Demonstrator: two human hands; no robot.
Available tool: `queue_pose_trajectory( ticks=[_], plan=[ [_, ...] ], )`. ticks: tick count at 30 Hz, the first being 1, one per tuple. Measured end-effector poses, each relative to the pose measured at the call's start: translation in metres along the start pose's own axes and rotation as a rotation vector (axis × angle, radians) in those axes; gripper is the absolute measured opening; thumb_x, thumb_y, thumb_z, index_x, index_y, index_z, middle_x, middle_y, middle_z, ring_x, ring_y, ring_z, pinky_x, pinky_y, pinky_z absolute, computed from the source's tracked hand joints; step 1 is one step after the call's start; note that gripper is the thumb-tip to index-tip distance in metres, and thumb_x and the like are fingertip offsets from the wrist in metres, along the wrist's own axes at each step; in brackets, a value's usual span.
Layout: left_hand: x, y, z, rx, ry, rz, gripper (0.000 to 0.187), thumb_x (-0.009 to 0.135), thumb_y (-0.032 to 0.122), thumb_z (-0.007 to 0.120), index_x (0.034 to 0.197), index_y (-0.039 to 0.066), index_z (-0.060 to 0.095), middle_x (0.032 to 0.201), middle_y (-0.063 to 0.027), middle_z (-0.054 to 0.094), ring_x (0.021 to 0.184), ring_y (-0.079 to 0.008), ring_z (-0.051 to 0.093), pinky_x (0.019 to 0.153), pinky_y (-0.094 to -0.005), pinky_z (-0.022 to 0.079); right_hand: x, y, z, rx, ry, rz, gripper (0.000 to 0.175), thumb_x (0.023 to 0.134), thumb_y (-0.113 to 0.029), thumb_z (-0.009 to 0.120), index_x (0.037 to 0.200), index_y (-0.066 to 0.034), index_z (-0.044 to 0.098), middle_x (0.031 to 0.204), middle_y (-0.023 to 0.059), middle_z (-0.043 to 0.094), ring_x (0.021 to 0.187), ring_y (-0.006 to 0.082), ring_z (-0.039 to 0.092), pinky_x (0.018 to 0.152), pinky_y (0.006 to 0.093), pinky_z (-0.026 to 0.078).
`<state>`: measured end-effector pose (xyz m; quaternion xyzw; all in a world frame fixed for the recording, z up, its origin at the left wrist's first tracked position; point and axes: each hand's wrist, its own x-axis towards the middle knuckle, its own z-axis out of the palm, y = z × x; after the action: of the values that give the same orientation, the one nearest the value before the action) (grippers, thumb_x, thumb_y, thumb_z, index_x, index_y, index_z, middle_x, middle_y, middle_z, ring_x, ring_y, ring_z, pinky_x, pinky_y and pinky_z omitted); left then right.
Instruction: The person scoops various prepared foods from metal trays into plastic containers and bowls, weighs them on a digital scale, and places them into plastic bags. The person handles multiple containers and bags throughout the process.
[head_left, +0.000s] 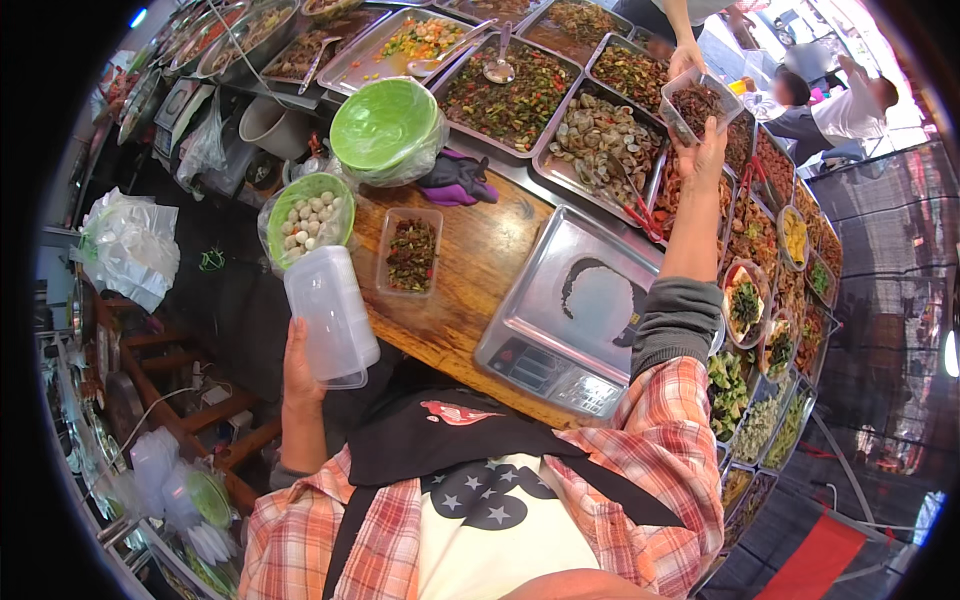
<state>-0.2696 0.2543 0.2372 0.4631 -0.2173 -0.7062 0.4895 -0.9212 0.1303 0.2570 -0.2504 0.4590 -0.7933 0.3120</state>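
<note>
My left hand (302, 367) grips a stack of clear plastic containers or lids (330, 315) at the left edge of the wooden table. Stretched out over the food trays, my right hand (701, 156) holds a clear plastic container of dark shredded food (696, 106) from below. Another person's hand (685, 58) touches that container's far rim. A second plastic container with chopped food and red pepper (410, 252) stands on the wooden table (457, 240). Beside it, below my right forearm, is a metal weighing scale (574, 300).
Metal trays of clams (600, 135), chopped vegetables (506, 94) and other dishes line the far and right sides. Green bowls (386, 124), one with whitish balls (311, 221), stand at the left. Red-handled tongs (637, 214) rest by the clams. People are beyond the trays.
</note>
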Motion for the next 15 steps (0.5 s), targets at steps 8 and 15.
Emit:
queue_pose_trajectory(
  ticks=[8, 15],
  plan=[
    [0.039, 0.009, -0.029, 0.025, 0.005, 0.010, 0.033, 0.099, 0.026, 0.051, 0.125, 0.006, 0.048, 0.107, -0.0045, 0.060, 0.094, -0.0150, 0.060, 0.084, -0.0306, 0.050, -0.176, 0.047, 0.110, 0.197, -0.153, 0.167, 0.055, 0.097, -0.024, 0.048, 0.144, -0.0135, 0.022, 0.131, 0.0144, 0.049, 0.110, 0.0318, 0.058, 0.081, 0.0489, 0.056],
    [0.081, 0.034, -0.081, -0.008, -0.109, -0.013, 0.035, 0.098, 0.025, 0.051, 0.127, 0.006, 0.046, 0.112, -0.0052, 0.059, 0.101, -0.0162, 0.059, 0.089, -0.0312, 0.049, -0.300, 0.198, 0.156, 0.045, 0.123, 0.653, 0.045, 0.096, -0.021, 0.053, 0.138, -0.0143, 0.038, 0.122, 0.0086, 0.056, 0.104, 0.0256, 0.060, 0.079, 0.0500, 0.053]
  ],
)
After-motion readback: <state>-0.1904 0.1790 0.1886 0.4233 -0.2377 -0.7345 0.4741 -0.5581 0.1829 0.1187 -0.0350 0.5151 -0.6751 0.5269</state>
